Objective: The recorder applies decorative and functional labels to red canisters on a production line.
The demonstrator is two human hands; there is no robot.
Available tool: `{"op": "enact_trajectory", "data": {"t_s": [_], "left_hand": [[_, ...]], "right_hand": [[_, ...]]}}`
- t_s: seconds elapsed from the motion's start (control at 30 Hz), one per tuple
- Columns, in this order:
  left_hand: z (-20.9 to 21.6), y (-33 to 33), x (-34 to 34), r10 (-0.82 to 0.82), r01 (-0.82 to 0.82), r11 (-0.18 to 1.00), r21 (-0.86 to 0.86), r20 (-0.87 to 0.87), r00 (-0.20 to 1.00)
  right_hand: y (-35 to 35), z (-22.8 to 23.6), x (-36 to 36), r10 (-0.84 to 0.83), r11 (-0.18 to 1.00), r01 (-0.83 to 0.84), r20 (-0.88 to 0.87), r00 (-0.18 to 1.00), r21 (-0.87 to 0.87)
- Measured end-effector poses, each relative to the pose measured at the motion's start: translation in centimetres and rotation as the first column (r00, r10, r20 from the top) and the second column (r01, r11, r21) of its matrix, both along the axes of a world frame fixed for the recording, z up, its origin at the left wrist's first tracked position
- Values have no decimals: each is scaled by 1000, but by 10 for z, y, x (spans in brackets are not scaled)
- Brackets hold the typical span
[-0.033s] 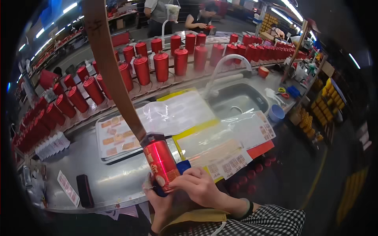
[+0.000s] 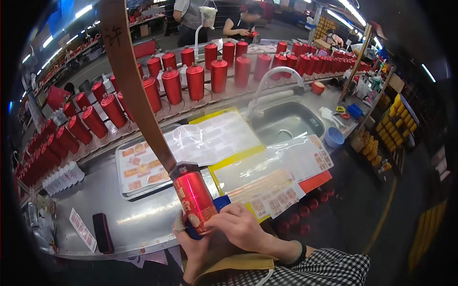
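Observation:
A red metallic bottle (image 2: 194,195) with gold lettering and a pale round emblem lies tilted in front of me, its base toward me. My left hand (image 2: 193,245) is closed around the underside of its near end. From the right, my right hand (image 2: 237,226) presses curled fingertips against the bottle's lower side; whatever they may pinch is hidden. At its far end the bottle meets a dark piece (image 2: 185,168) at the foot of a wooden post (image 2: 138,95). Something blue (image 2: 221,202) shows beside and under the bottle.
Decal sheets lie on a tray (image 2: 125,191) and on a yellow-edged board (image 2: 243,155). Beyond are a sink (image 2: 291,119) with a white faucet (image 2: 255,97) and rows of red bottles (image 2: 195,82). A phone (image 2: 102,232) rests at left. Two people (image 2: 242,24) stand across.
The right hand's fingers have shifted very slightly on the bottle. Otherwise the hands and bottle keep their places, and the view is a little sharper.

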State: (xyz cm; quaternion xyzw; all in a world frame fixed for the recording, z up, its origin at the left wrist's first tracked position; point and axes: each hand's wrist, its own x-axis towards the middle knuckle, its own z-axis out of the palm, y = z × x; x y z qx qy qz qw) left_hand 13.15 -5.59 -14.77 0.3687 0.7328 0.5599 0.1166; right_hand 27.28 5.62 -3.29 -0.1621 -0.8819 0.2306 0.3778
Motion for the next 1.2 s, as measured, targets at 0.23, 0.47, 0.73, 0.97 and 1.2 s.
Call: {"op": "enact_trajectory", "data": {"t_s": [0.23, 0.47, 0.73, 0.97, 1.2], "left_hand": [[-2, 3, 3, -31, 32, 999, 16, -8, 999], [2, 0, 3, -36, 36, 999, -6, -49, 998], [4, 3, 3, 15, -14, 1000, 23, -59, 998], [14, 1, 5, 15, -15, 1000, 2, -135, 991], [13, -10, 12, 124, -18, 987, 161, -677, 725]], "right_hand": [[5, -1, 5, -26, 999, 26, -4, 1000, 19], [3, -2, 4, -16, 1000, 16, -16, 1000, -13], [3, 1, 3, -13, 1000, 13, -11, 1000, -23], [4, -3, 7, -16, 998, 15, -13, 1000, -59], [16, 5, 14, -138, 983, 125, -88, 986, -134]]}}
